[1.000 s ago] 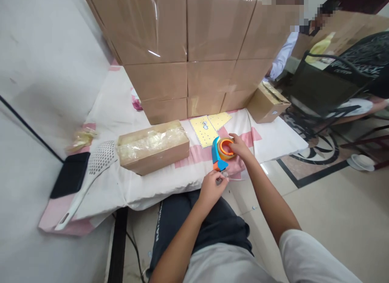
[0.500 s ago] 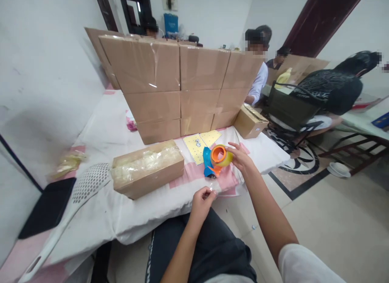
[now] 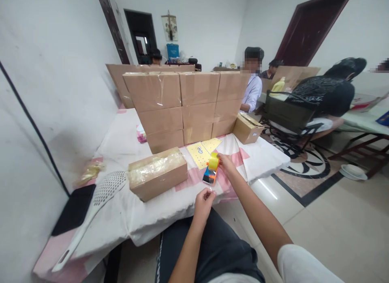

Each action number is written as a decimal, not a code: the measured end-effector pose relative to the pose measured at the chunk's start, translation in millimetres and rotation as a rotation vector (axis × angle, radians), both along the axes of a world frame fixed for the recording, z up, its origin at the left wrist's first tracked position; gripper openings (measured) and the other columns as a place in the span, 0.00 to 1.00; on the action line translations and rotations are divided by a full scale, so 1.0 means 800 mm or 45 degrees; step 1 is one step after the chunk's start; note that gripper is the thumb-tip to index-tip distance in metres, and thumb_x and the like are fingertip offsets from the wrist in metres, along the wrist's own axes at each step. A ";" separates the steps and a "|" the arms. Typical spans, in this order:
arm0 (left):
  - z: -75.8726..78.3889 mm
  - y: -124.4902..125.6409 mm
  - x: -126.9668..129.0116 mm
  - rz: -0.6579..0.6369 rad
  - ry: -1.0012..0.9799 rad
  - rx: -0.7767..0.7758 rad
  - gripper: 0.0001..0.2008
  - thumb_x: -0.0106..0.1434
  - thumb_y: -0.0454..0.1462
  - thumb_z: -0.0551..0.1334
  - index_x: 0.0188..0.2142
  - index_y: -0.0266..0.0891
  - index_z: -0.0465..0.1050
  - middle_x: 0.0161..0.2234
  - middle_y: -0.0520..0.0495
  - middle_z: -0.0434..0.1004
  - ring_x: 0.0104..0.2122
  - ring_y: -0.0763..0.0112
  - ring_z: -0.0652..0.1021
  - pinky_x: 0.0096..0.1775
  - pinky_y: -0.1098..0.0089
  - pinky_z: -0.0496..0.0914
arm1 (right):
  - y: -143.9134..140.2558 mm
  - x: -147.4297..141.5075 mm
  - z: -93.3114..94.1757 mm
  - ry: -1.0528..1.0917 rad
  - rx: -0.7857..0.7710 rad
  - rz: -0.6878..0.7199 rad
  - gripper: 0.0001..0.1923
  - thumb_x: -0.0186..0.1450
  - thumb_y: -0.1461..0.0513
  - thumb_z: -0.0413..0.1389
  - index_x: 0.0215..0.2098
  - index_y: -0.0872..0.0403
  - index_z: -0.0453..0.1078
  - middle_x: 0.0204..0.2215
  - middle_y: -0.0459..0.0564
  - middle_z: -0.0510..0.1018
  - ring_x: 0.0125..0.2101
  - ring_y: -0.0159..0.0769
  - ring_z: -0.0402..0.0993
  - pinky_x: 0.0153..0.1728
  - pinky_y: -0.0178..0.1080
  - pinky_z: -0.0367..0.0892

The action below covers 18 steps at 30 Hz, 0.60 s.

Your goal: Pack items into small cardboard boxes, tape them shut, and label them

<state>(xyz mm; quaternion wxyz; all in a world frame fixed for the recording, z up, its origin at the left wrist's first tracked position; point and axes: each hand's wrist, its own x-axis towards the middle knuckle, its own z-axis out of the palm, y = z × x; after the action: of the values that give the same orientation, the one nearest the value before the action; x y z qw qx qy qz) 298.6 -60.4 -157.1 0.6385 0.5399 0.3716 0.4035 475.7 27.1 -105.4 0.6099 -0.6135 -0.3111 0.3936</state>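
Note:
My right hand grips a tape dispenser with a blue and orange frame and a yellow tape roll, held over the near edge of the table. Below it, my left hand is closed, thumb against finger, on a small clear bit of tape. Two yellow dotted sheets lie just beyond the dispenser. To the left sits a long cardboard box, its upper side covered with shiny clear tape.
A wall of stacked cardboard boxes crosses the table. A smaller box stands to its right. At left lie a white perforated skimmer, a black flat object and a yellowish wrapper. People sit beyond, and a white basin rests on the floor.
The dispenser has turned in my right hand, so its roll now shows edge-on instead of its orange ring. My left hand stays closed below it. The camera view has tilted up.

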 end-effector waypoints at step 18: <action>-0.008 -0.007 -0.011 -0.157 0.176 -0.161 0.22 0.54 0.56 0.64 0.24 0.41 0.67 0.22 0.46 0.79 0.19 0.73 0.71 0.27 0.71 0.64 | 0.014 -0.033 0.007 0.222 -0.018 0.228 0.09 0.60 0.60 0.64 0.34 0.57 0.71 0.25 0.53 0.81 0.24 0.36 0.79 0.22 0.34 0.73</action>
<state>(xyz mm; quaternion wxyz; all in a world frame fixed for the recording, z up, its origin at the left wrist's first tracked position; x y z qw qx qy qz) 289.5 -65.9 -163.7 0.6677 0.5470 0.4055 0.3010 449.5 38.2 -100.1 0.5928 -0.5509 -0.3076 0.5005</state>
